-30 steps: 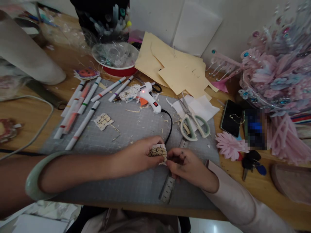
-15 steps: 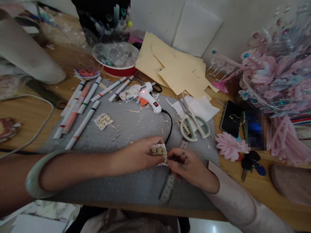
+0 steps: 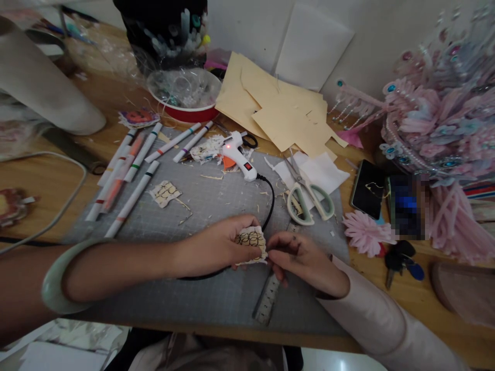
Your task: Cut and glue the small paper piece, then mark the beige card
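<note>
A small paper cutout (image 3: 251,238) with black looped lines on a cream face and a ragged white edge is held above the grey cutting mat (image 3: 209,304). My left hand (image 3: 220,245) grips it from the left, thumb across its front. At its lower right edge, the fingertips of my right hand (image 3: 296,260) are pinched together; exactly what lies between them is partly hidden. Below my right hand lies a steel ruler (image 3: 266,301). A similar paper cutout (image 3: 164,194) rests on the mat to the left.
A white glue gun (image 3: 238,154) with a lit red light lies beyond my hands, its black cord (image 3: 273,198) running under them. Scissors (image 3: 305,193) rest on white paper. Several markers (image 3: 133,196) lie left; a phone (image 3: 366,188) and keys (image 3: 392,265) lie right.
The paper cutout has tilted slightly and shows more of its face. My right hand has turned and risen a little at its edge. The objects on the table stay put.
</note>
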{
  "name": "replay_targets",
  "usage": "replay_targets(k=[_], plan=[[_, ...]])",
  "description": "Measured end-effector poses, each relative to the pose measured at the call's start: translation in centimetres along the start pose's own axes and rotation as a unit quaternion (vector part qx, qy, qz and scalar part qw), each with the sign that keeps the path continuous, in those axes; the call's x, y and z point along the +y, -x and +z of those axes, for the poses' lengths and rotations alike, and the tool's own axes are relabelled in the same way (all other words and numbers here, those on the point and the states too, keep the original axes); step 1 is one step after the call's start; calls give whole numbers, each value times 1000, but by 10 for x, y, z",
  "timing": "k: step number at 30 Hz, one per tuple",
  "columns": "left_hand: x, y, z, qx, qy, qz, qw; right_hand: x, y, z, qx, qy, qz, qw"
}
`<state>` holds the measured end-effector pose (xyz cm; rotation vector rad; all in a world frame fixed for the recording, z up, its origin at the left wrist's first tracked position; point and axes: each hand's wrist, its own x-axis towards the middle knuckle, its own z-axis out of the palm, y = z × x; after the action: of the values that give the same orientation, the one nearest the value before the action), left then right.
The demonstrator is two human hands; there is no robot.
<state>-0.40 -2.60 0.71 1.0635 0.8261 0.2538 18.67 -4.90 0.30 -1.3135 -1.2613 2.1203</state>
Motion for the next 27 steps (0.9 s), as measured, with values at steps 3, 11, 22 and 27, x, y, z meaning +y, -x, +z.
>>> replay_targets(k=[3,11,22,27], plan=[[0,0,0,6,-16,-2,1000,-3,0,1,-8,3,9,1000],[0,1,1,13,-39,4,999,-3,0,1,-13,-5,19,1000],[-3,-2,2,12,-53,7,998,-2,-2,8,19,38,35,998],[-2,-2,3,15,-76,14,997,-4,-2,7,17,33,37,999]])
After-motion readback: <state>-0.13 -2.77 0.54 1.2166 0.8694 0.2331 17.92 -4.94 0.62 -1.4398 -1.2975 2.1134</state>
